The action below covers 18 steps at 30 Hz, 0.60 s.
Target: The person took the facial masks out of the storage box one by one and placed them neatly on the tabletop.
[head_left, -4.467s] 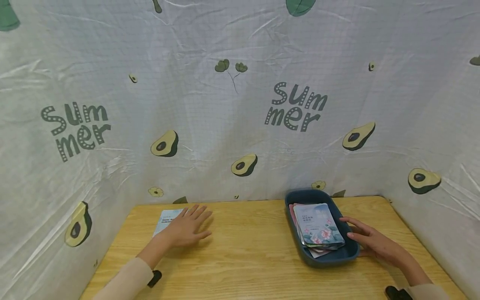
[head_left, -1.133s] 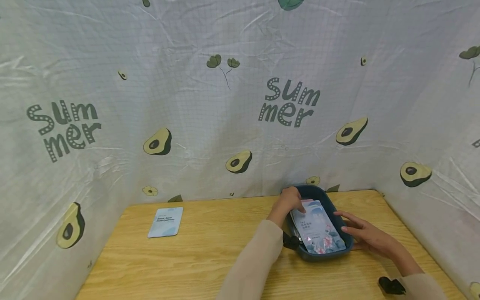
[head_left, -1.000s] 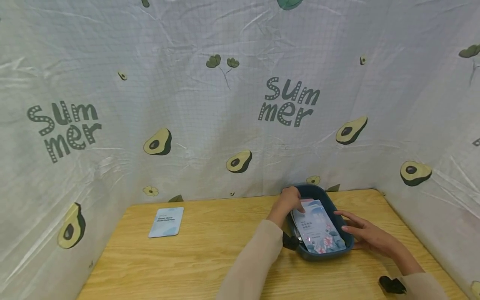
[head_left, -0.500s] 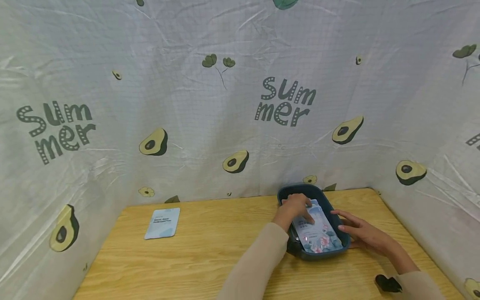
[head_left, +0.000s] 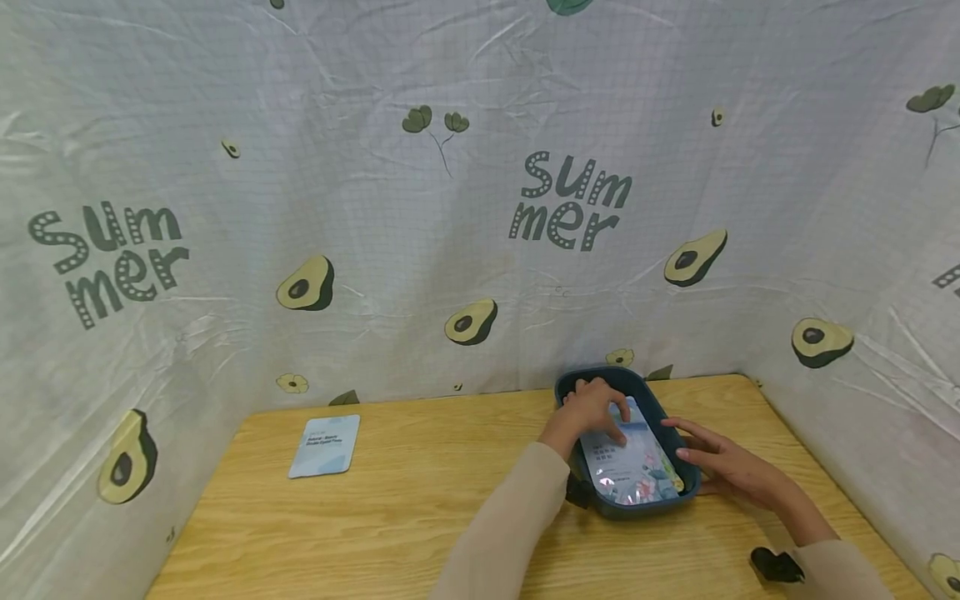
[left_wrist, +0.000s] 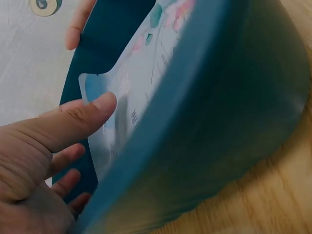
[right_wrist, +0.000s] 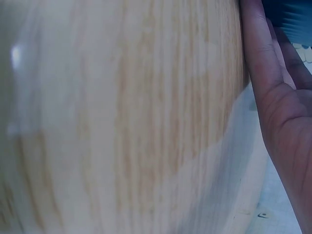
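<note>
A dark blue plastic basin (head_left: 651,510) stands at the right rear of the table with flat packets inside. My left hand (head_left: 588,414) reaches into it over the near left side. It pinches the top floral packet (head_left: 633,475), a pale blue one with pink flowers. In the left wrist view the thumb (left_wrist: 100,105) lies on that packet's face (left_wrist: 141,73), with fingers past its edge. Outside the basin's right wall, my right hand (head_left: 738,473) touches the rim with extended fingers. The right wrist view shows that hand (right_wrist: 280,92) low beside the basin wall (right_wrist: 292,19).
One light blue packet (head_left: 325,447) lies on the wooden table (head_left: 390,533) at the left. A white avocado-print sheet (head_left: 405,233) hangs close behind the table and along both sides. The basin's far end stands right by the sheet.
My left hand has gone from over the light blue packet to inside the basin. The floral packet has shifted left under it, baring a greenish packet edge. My right hand stays at the rim.
</note>
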Each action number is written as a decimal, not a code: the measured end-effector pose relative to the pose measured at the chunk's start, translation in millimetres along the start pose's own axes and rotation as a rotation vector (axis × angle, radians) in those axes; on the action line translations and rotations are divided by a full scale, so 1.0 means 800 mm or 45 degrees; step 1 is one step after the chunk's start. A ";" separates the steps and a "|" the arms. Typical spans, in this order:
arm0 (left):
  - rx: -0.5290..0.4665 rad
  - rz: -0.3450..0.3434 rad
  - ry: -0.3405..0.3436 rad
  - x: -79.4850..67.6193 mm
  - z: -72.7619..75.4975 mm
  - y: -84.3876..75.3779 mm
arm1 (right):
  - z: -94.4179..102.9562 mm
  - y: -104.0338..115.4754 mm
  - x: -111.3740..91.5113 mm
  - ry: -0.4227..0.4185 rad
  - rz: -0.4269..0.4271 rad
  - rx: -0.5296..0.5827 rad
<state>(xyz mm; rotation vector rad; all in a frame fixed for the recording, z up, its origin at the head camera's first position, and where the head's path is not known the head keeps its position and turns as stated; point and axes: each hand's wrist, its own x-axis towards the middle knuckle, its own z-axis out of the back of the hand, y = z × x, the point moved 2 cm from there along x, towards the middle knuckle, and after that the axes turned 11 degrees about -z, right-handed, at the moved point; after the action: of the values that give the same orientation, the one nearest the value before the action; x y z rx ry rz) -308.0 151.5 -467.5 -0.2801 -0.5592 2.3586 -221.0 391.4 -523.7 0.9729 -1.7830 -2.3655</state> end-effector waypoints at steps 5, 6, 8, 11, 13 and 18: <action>-0.025 -0.090 0.067 -0.001 0.002 0.001 | 0.000 0.002 -0.001 0.003 0.019 -0.012; -0.035 -0.103 0.081 0.000 0.002 0.001 | 0.000 0.002 -0.001 0.005 0.022 -0.009; -0.025 -0.129 0.108 0.000 0.003 0.002 | 0.000 0.002 -0.002 0.014 0.026 0.003; -0.004 -0.183 0.138 -0.002 0.005 0.003 | -0.001 0.002 -0.002 0.017 0.027 0.016; -0.001 -0.233 0.162 -0.002 0.006 0.006 | -0.001 0.002 -0.002 0.017 0.025 0.014; -0.032 -0.436 0.226 -0.002 0.009 0.016 | -0.001 0.002 -0.002 -0.008 0.005 -0.002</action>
<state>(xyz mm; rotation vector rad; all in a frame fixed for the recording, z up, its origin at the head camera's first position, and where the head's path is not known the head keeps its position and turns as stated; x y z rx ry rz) -316.8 139.3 -467.0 -0.3699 -0.5074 1.9754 -220.1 390.8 -521.5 0.9624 -1.7837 -2.3699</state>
